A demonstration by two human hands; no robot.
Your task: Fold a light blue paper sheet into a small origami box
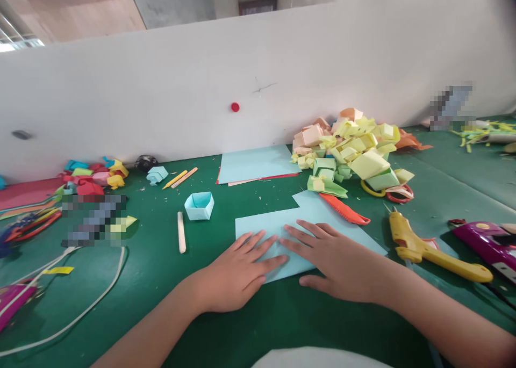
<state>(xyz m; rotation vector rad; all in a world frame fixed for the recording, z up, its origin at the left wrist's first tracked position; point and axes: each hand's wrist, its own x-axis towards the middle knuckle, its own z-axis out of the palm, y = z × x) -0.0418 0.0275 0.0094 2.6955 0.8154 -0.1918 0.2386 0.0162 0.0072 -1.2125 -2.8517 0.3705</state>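
Observation:
A light blue sheet of paper (258, 221) lies on the green table in front of me. My left hand (236, 274) rests flat on its left part, fingers spread. Across the right part, my right hand (334, 258) also lies flat with its fingers apart. Between the hands the fingertips come close without gripping anything. Another light blue piece of paper (312, 200) shows beyond the right hand; whether it joins the sheet I cannot tell. On it lies an orange cutter (344, 209). A small folded blue paper box (199, 207) stands beyond my left hand.
A yellow glue gun (419, 244) lies to the right, near a purple tool (486, 244). Folded paper pieces (358, 142) are heaped by the white partition (181, 99). Stacked blue paper (256, 164) lies at the back. A pale stick (181, 232) and a white cable (107, 293) are left.

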